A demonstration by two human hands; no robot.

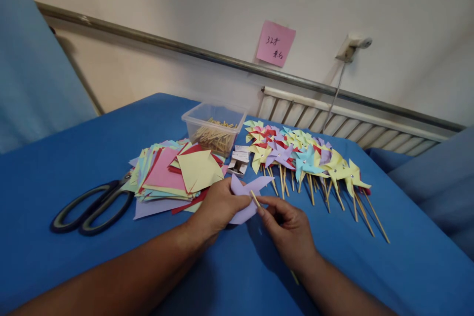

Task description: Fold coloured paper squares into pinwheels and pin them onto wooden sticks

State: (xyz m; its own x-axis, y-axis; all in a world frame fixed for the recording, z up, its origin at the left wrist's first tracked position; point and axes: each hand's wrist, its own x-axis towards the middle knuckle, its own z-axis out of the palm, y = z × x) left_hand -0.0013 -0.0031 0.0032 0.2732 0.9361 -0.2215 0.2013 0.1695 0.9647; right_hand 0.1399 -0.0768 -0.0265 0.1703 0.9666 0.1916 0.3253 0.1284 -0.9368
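Observation:
My left hand pinches a folded lilac paper pinwheel at its centre, just above the blue tablecloth. My right hand grips a thin wooden stick, whose top end presses against the back of the lilac paper. The rest of the stick runs down behind my right hand. Both hands meet at the near middle of the table.
A stack of coloured paper squares lies left of my hands, with black scissors beside it. A clear plastic box of sticks stands behind. Several finished pinwheels lie in a row to the right. A small white box sits between.

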